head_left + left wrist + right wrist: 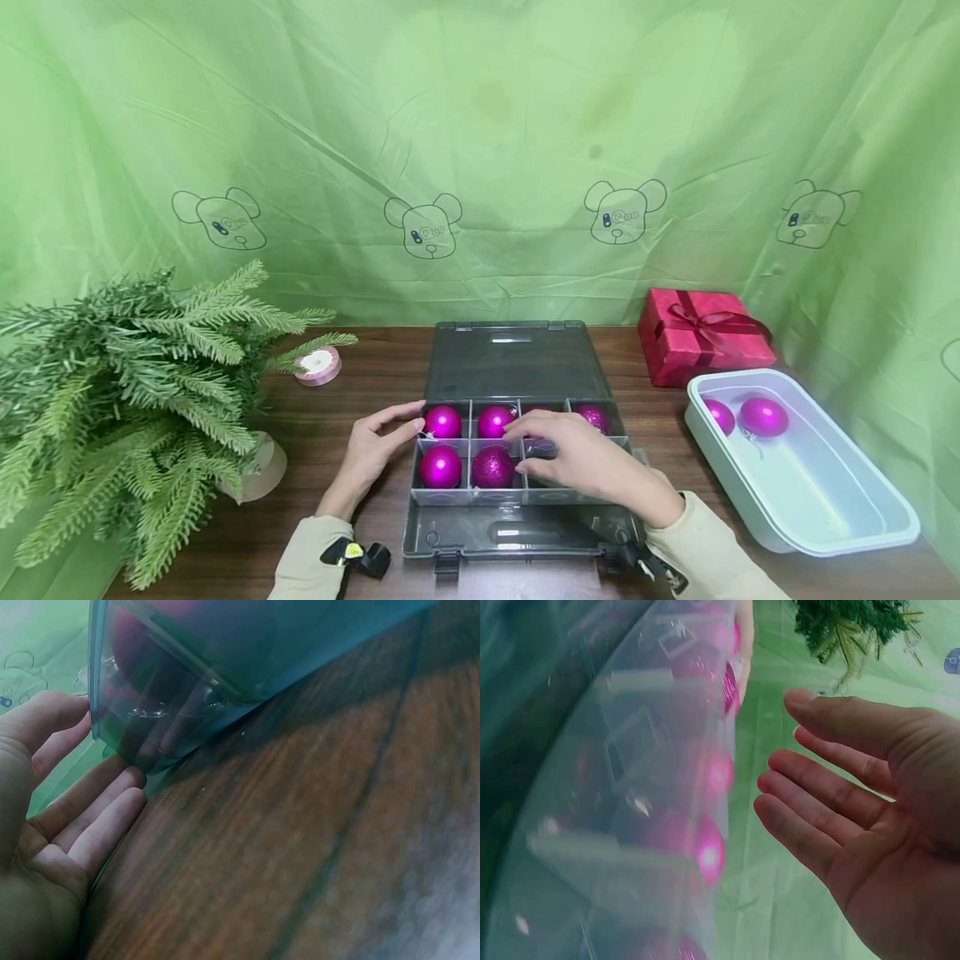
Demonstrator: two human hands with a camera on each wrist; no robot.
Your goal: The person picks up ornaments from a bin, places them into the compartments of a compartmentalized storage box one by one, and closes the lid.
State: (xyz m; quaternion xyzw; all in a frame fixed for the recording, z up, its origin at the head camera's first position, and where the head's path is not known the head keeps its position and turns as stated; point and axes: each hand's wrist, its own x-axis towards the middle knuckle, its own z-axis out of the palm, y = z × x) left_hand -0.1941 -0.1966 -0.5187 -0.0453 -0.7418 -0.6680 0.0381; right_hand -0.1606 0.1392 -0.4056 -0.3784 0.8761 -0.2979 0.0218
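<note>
A dark translucent storage box with its lid (517,362) folded back holds pink Christmas baubles in its divided compartments. A smooth bauble (440,467) and a glittery bauble (492,468) sit in the front row, with several more behind them. My left hand (372,446) rests its thumb and fingertips at the box's left side; in the left wrist view its fingers lie straight by the corner. Over the right half of the box, my right hand (581,454) hovers with relaxed, spread fingers and nothing between them. It hides part of the compartments and a back-row bauble.
At the right, a pale plastic tub (802,546) contains two pink baubles, one a smooth bauble (763,417). A red gift box (693,342) with a bow stands behind it. To the left are an artificial fir tree (172,375) and a pink ribbon roll (318,367).
</note>
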